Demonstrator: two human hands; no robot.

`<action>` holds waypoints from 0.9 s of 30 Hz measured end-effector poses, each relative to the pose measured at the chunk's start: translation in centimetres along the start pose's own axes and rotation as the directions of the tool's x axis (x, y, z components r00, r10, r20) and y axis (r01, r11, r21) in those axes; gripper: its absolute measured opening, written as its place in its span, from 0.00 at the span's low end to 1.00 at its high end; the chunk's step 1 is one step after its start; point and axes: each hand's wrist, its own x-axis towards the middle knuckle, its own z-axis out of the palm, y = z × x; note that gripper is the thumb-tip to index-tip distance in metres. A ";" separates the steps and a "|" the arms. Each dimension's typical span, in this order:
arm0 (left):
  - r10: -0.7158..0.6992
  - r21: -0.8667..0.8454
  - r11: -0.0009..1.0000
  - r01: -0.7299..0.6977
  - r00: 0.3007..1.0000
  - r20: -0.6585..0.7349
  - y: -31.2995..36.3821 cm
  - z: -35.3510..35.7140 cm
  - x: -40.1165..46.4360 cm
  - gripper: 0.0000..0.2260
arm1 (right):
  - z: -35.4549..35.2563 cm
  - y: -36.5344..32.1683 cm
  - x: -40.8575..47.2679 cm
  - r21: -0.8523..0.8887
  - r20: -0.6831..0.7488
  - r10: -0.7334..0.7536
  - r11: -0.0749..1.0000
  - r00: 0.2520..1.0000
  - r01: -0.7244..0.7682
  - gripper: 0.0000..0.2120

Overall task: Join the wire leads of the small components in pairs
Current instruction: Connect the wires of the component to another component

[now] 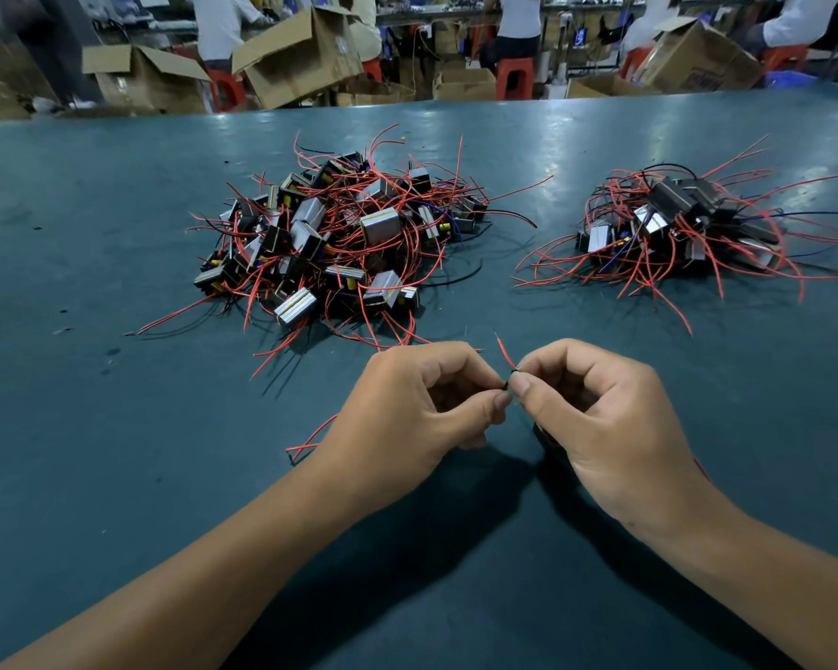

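Head view shows the wire leads [508,374] pinched between both hands just above the near table [117,476], close to the body, probably so the tips can be twisted together. Left hand [407,403] and right hand [596,403] meet fingertip to fingertip, thumbs and forefingers nipping the joint. Beyond lie a large pile [339,234] and a smaller pile [683,224], seemingly undone and finished stock kept apart.

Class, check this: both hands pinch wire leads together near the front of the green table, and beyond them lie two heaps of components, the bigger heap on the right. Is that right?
Not quite. The head view shows the bigger heap on the left and the smaller heap on the right. The rest holds: the left hand and right hand pinch wire leads together over the green table.
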 end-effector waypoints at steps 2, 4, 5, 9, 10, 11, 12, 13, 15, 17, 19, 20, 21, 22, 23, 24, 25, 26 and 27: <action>0.004 -0.001 1.000 -0.004 1.000 -0.008 -0.1 0.0 0.0 0.04 | -0.1 0.1 0.0 0.000 0.010 -0.007 1.000 1.000 0.007 0.04; 0.007 -0.008 1.000 -0.007 1.000 -0.004 -0.1 0.0 0.0 0.04 | -0.1 0.2 0.0 0.008 0.013 -0.010 1.000 1.000 0.010 0.05; 0.007 -0.007 1.000 -0.008 1.000 -0.003 -0.1 0.0 0.0 0.04 | -0.1 0.2 0.0 0.012 0.014 -0.011 1.000 1.000 0.011 0.05; 0.002 -0.002 1.000 -0.002 1.000 -0.007 -0.3 0.1 -0.1 0.04 | 0.1 0.0 0.0 0.012 -0.001 -0.007 1.000 1.000 0.007 0.02; 0.003 -0.002 1.000 -0.003 1.000 -0.005 -0.3 0.2 -0.1 0.05 | 0.1 0.0 0.0 0.003 -0.006 -0.007 1.000 1.000 0.007 0.02; 0.005 0.001 1.000 -0.005 1.000 -0.004 -0.3 0.2 -0.1 0.05 | 0.2 0.0 0.0 -0.007 -0.010 -0.008 1.000 1.000 0.008 0.03; 0.007 0.007 1.000 -0.007 1.000 -0.004 -0.2 0.2 -0.1 0.05 | 0.2 -0.1 0.0 -0.014 -0.014 -0.010 1.000 1.000 0.009 0.03; 0.010 0.015 1.000 -0.010 1.000 -0.005 -0.2 0.3 -0.1 0.04 | 0.2 -0.1 -0.1 -0.019 -0.017 -0.010 1.000 1.000 0.009 0.03; 0.011 0.013 1.000 -0.011 1.000 -0.024 0.0 0.3 -0.2 0.02 | 0.2 -0.2 -0.1 -0.027 -0.025 -0.007 1.000 1.000 0.006 0.04; 0.018 -0.008 1.000 -0.019 0.997 -0.081 0.4 0.1 -0.3 0.02 | 0.2 -0.2 0.0 -0.036 -0.025 0.000 0.999 1.000 -0.001 0.03; 0.074 0.070 0.995 -0.066 0.989 -0.128 0.9 -0.1 -0.3 0.03 | 0.2 -0.4 -0.1 -0.050 -0.007 0.001 0.999 1.000 -0.002 0.02; 0.124 0.146 0.984 -0.105 0.984 -0.128 1.1 -0.2 -0.2 0.03 | 0.1 -0.4 -0.2 -0.064 0.006 -0.004 0.998 1.000 0.004 0.02; 0.178 0.230 0.962 -0.149 0.978 -0.111 1.5 -0.3 -0.1 0.02 | 0.1 -0.6 -0.3 -0.084 0.019 -0.012 0.996 1.000 0.013 0.02; 0.226 0.312 0.931 -0.189 0.970 -0.085 1.8 -0.4 -0.1 0.02 | 0.1 -0.7 -0.4 -0.107 0.030 -0.020 0.994 0.999 0.023 0.01; 0.263 0.384 0.897 -0.221 0.963 -0.059 2.1 -0.6 0.1 0.02 | 0.1 -0.9 -0.5 -0.120 0.039 -0.028 0.992 0.999 0.033 0.01; 0.289 0.438 0.865 -0.245 0.957 -0.037 2.2 -0.7 0.2 0.03 | 0.1 -1.0 -0.7 -0.127 0.047 -0.039 0.991 0.998 0.044 0.02; 0.307 0.476 0.839 -0.262 0.952 -0.016 2.3 -0.9 0.3 0.05 | 0.1 -1.1 -0.7 -0.132 0.057 -0.050 0.990 0.997 0.057 0.03; 0.316 0.500 0.821 -0.276 0.949 0.004 2.4 -1.0 0.4 0.06 | 0.1 -1.2 -0.8 -0.143 0.067 -0.060 0.987 0.996 0.069 0.03; 0.317 0.515 0.809 -0.283 0.948 0.023 2.5 -1.1 0.4 0.07 | 0.2 -1.3 -0.8 -0.156 0.075 -0.066 0.985 0.995 0.077 0.03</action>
